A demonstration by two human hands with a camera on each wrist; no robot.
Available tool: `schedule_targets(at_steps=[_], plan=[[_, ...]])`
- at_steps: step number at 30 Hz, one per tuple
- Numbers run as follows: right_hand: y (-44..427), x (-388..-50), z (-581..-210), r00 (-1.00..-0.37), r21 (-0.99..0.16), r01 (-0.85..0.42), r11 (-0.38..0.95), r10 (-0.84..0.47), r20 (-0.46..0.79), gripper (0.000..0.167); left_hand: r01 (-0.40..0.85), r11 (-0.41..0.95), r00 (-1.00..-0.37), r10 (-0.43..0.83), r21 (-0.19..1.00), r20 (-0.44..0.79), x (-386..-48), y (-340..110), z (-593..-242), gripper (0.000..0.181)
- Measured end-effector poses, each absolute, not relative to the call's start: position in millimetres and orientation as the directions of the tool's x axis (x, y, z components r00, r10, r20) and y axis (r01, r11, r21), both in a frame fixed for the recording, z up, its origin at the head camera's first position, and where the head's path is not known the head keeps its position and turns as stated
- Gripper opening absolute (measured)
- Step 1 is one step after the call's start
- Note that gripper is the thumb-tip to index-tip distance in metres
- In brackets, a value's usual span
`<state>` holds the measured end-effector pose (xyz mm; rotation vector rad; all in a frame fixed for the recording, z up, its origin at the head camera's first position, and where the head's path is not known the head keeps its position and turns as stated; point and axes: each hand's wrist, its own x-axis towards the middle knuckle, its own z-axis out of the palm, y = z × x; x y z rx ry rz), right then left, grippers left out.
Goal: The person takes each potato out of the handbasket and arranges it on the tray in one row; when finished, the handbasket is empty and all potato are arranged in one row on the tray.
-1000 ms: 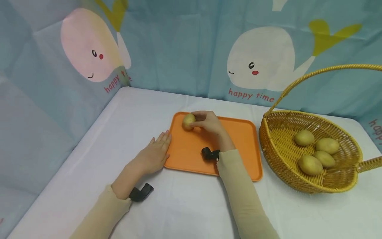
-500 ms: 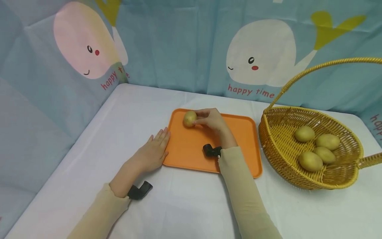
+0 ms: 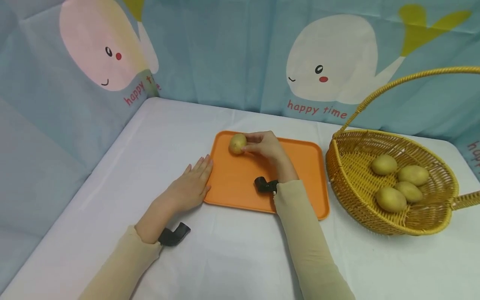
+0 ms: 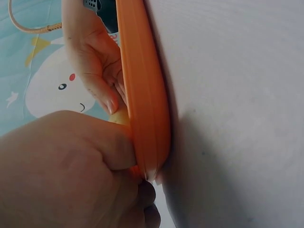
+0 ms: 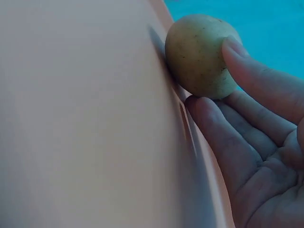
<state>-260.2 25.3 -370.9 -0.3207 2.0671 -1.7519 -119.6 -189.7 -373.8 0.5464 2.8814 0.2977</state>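
Observation:
A round, yellow-brown potato (image 3: 238,143) sits on the orange tray (image 3: 232,183), near its far left corner. My right hand (image 3: 267,146) reaches over the tray from the right, thumb and fingers against the potato's right side. Up close in the right wrist view, the thumb presses on one side of the potato (image 5: 202,57) and fingertips touch it from another. Along the tray's left edge lies my left hand (image 3: 189,187), fingers stretched out and touching the rim. The left wrist view has its thumb side against the tray wall (image 4: 145,95); its fingertips are partly hidden there.
To the right of the tray stands a yellow wicker basket (image 3: 360,212) with a tall arched handle (image 3: 412,75). Several potatoes (image 3: 391,199) lie inside it. A white cloth (image 3: 232,254) covers the table, and a light blue printed curtain (image 3: 225,54) hangs behind and at the left.
The head view has tilted down slightly, so everything sits a little differently in it. Both hands and the potato keep nearly the same places on the tray.

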Motion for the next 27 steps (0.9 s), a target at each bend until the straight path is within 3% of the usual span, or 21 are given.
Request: schedule_targets(at_steps=[8, 13, 21, 27], plan=[[13, -261, -375, -0.889, -0.975, 0.056, 0.216, -0.433, -0.147, 0.049, 0.339, 0.909, -0.911, 0.382, 0.242, -0.157, -120, -189, -372, 0.061], [9, -260, -375, -0.872, -0.952, -0.016, 0.306, -0.469, -0.136, 0.05, 0.339, 0.91, -0.91, 0.381, 0.239, -0.164, -120, -189, -372, 0.062], [8, -260, -375, -0.894, -0.929, -0.063, 0.364, -0.434, -0.11, 0.048, 0.341, 0.908, -0.91, 0.384, 0.242, -0.159, -124, -189, -370, 0.061], [8, -260, -379, -0.883, -0.952, -0.038, 0.302, -0.457, -0.109, 0.048, 0.335, 0.908, -0.909, 0.381, 0.252, -0.167, -123, -190, -373, 0.061]])
